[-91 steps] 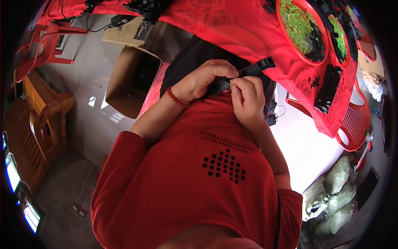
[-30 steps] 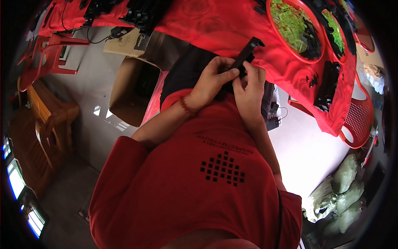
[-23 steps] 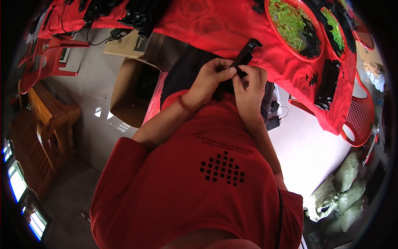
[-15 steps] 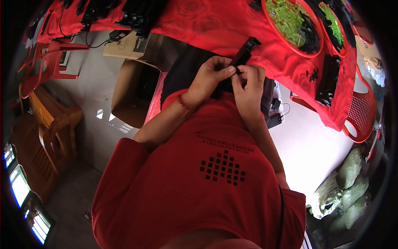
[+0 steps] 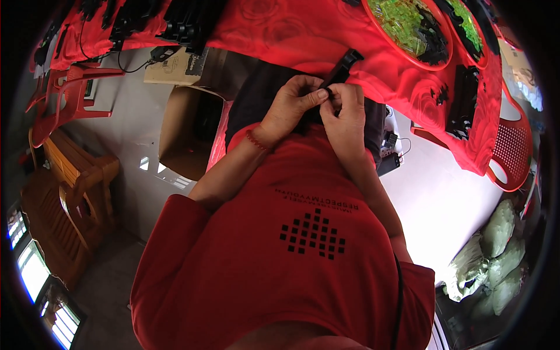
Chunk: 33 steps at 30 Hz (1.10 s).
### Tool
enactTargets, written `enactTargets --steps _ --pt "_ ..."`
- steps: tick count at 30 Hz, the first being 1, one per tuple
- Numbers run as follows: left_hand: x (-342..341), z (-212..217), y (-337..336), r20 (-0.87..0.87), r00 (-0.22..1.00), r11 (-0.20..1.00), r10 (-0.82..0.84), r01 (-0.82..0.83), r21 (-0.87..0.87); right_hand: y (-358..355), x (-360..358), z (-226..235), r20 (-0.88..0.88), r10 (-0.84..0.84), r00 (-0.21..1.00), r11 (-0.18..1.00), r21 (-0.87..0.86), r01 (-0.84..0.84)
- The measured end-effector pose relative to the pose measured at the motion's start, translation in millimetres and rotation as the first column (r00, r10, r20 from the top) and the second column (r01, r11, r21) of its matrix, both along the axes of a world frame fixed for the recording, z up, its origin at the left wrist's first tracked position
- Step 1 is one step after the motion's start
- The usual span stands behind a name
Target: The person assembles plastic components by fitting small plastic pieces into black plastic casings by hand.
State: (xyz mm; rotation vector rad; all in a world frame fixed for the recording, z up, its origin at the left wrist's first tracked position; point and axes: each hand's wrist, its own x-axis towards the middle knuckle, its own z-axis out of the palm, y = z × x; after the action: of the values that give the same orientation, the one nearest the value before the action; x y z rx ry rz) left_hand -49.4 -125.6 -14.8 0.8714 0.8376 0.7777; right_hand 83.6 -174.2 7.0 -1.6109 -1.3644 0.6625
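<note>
Over my lap, just short of the table edge, a long black plastic part with a hooked end slants up and to the right. My left hand is closed on it, thumb and fingers pinching near its middle. My right hand is closed too, its thumb and fingertips pressed together right beside the left thumb. Whatever small piece the right fingertips hold, if any, is hidden by the fingers. The lower end of the black part is lost against my dark trousers.
A red cloth covers the table. On it stand a red tray of yellow-green and black pieces and several black parts. An open cardboard box sits on the floor at left. Red chairs stand on both sides.
Both hands and the black part have shifted slightly left in the view. The right fingers have drawn in closer to the left thumb. The left hand's hold looks the same.
</note>
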Motion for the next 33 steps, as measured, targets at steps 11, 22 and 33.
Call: enactTargets --steps 11,22,33 --pt "-3.0 3.0 1.1 0.105 0.994 1.000 -0.019 0.018 0.008 1.9 0.4 8.1 0.021 0.017 1.000 0.998 0.060 -0.019" --pt "0.7 18.7 11.2 -0.006 0.997 0.980 0.080 -0.078 0.183 14.2 14.2 29.5 -0.194 0.105 0.975 0.988 -0.091 -0.124" --pt "-0.9 54.3 50.7 0.114 0.972 0.978 -0.206 0.201 0.052 48.1 48.1 81.0 -0.301 0.256 0.919 0.908 -0.252 -0.335"
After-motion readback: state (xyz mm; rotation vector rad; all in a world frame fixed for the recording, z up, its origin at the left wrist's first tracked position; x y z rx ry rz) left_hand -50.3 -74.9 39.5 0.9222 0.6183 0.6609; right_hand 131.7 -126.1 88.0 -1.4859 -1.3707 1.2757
